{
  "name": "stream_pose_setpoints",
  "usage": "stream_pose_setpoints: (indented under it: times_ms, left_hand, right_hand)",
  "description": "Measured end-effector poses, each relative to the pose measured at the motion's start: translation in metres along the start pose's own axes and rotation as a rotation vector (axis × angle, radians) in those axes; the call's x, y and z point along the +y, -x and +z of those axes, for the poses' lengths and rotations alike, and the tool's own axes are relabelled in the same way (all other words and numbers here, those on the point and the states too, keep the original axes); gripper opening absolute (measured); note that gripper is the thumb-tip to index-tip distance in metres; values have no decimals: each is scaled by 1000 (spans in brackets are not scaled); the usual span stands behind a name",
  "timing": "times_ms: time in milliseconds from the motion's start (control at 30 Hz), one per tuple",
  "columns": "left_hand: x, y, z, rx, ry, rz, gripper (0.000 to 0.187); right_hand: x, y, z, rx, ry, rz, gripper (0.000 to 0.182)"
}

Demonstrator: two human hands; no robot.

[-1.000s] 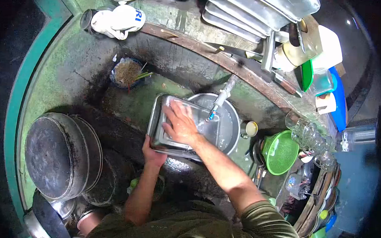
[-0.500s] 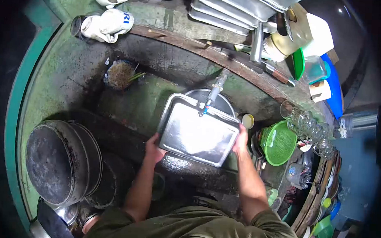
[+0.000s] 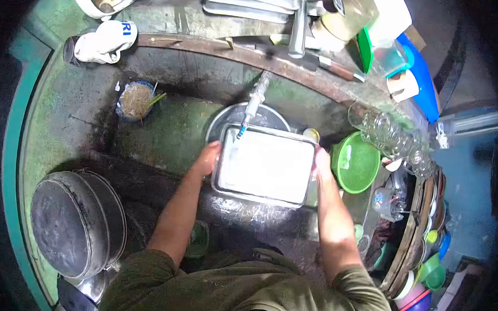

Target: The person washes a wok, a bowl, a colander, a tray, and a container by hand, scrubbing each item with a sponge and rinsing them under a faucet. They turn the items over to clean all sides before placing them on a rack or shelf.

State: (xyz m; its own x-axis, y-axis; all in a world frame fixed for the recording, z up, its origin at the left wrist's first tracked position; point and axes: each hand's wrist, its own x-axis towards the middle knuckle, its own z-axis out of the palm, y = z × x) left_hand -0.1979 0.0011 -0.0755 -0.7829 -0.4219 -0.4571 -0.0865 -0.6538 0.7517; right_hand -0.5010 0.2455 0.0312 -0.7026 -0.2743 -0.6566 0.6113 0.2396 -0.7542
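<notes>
A shiny rectangular metal tray [image 3: 265,170] is held level between my two hands, its surface bright with glare. My left hand [image 3: 208,159] grips the tray's left edge, and my right hand [image 3: 321,163] grips the right edge; the fingers underneath are hidden. Over the tray's far left corner hangs the end of a tap [image 3: 253,107]. Behind and partly beneath the tray sits a round metal basin [image 3: 220,121]. I cannot make out whether water is running.
A green plastic basket [image 3: 359,166] stands at the right, below several clear glasses [image 3: 394,137]. Large dark pots [image 3: 62,225] sit at the left. A blue-rimmed bowl of brownish fibre [image 3: 136,101] lies in the back left corner. Stacked metal trays [image 3: 244,8] and a knife [image 3: 341,69] rest on the ledge.
The tray has turned slightly and lies straighter, both hands still holding its sides. More of the basin shows at the left. The whole view has shifted a little.
</notes>
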Motion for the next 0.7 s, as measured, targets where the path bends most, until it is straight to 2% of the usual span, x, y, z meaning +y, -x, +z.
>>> stream_pose_setpoints:
  times_ms: [33, 67, 100, 133, 200, 233, 267, 300, 333, 367, 400, 433, 500, 567, 600, 667, 700]
  left_hand:
    - [5, 9, -13, -70, 93, -27, 30]
    - [11, 20, -19, -62, 92, -44, 30]
    - [24, 30, -24, 112, 179, -95, 28]
    - [35, 39, -31, 290, 267, -135, 27]
    - [44, 55, -53, 381, 284, -88, 27]
    - [47, 61, -58, 456, 300, -46, 27]
    - [67, 79, -50, 587, 255, -105, 29]
    - [77, 97, -49, 591, 257, -98, 29]
    - [84, 117, -53, 613, 136, 11, 30]
    - [87, 123, -63, 634, 159, 44, 29]
    - [90, 129, -73, 654, 180, 79, 29]
    - [90, 128, -87, 673, 347, 38, 28]
    - [86, 144, -91, 652, 223, 295, 30]
    - [100, 146, -91, 793, 332, 245, 32]
    - [95, 142, -114, 642, 246, 227, 31]
    - [82, 120, -130, 660, 310, 233, 31]
    - [85, 115, -128, 683, 379, 237, 30]
  right_hand:
    - [2, -15, 5, -35, 57, 74, 33]
    - [-2, -16, 13, -174, 31, 123, 30]
    - [-9, -13, 26, -321, 6, 166, 27]
    - [-6, -9, 51, -292, 17, 158, 30]
    - [-12, 14, 83, -371, 313, 105, 36]
    - [-20, 36, 106, -310, 423, 113, 34]
    - [-6, 27, 114, -338, 417, 107, 28]
    - [6, 16, 123, -366, 409, 100, 23]
    - [0, 27, 139, -368, 464, 194, 20]
    - [-8, 40, 155, -367, 519, 287, 18]
    - [2, 34, 164, -390, 574, 186, 14]
    - [15, 28, 175, -369, 575, 149, 16]
    - [30, 25, 202, -350, 636, 42, 19]
    - [30, 21, 212, -319, 721, 28, 21]
    - [27, 20, 216, -343, 626, 93, 21]
    - [29, 5, 216, -446, 430, 207, 21]
    - [27, 0, 208, -447, 429, 206, 21]
